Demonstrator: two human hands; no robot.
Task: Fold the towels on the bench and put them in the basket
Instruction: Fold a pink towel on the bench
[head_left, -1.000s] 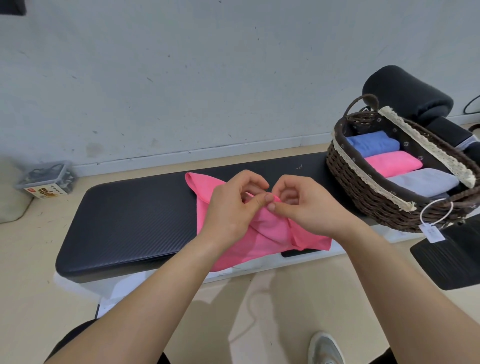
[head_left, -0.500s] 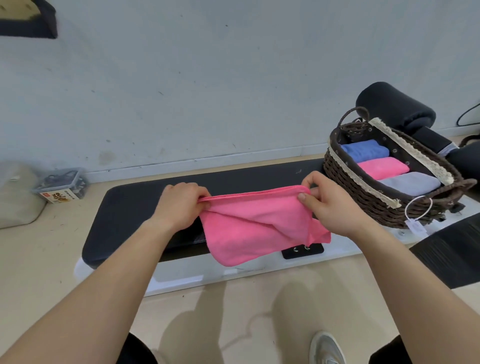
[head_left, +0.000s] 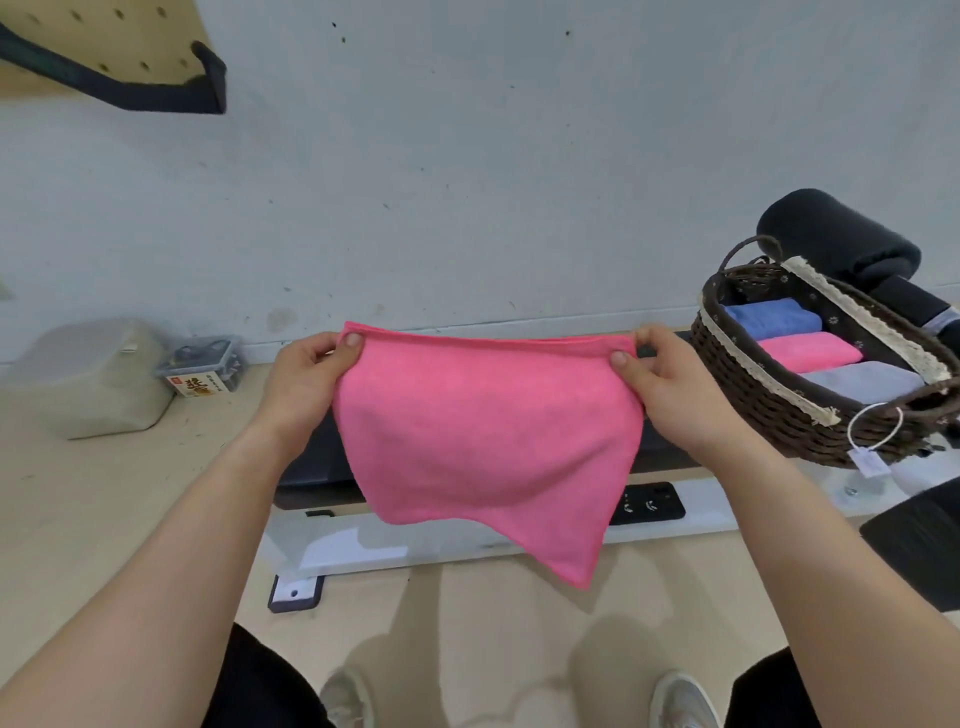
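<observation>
From the head view, the person stands facing the bench (head_left: 311, 462) with the pink towel (head_left: 483, 431) lifted off it and held in the air over the middle of the front edge. The left hand (head_left: 306, 369) pinches the top left corner, thumb on the near face and fingers curled behind. The right hand (head_left: 670, 384) pinches the top right corner the same way. The top edge is stretched fairly straight between them. The cloth below hangs unevenly, with the lower right corner drooping well past the lower left. I cannot tell whether it is one layer or already doubled.

The basket (head_left: 769, 410) stands at the right end of the bench. It already holds a folded blue towel (head_left: 769, 319), a folded pink one (head_left: 810, 351) and a grey one (head_left: 867, 382) side by side.

To my eye this is the squaring-up before the fold. It would go best if both pinches stayed right at the corners and level with each other. A light shake should let the skewed lower edge drop true. Then the towel can be laid flat on the bare pad towards the left end, clear of the basket, so the corners can be matched. Folding it with that low corner uncorrected would likely give a crooked bundle.
</observation>
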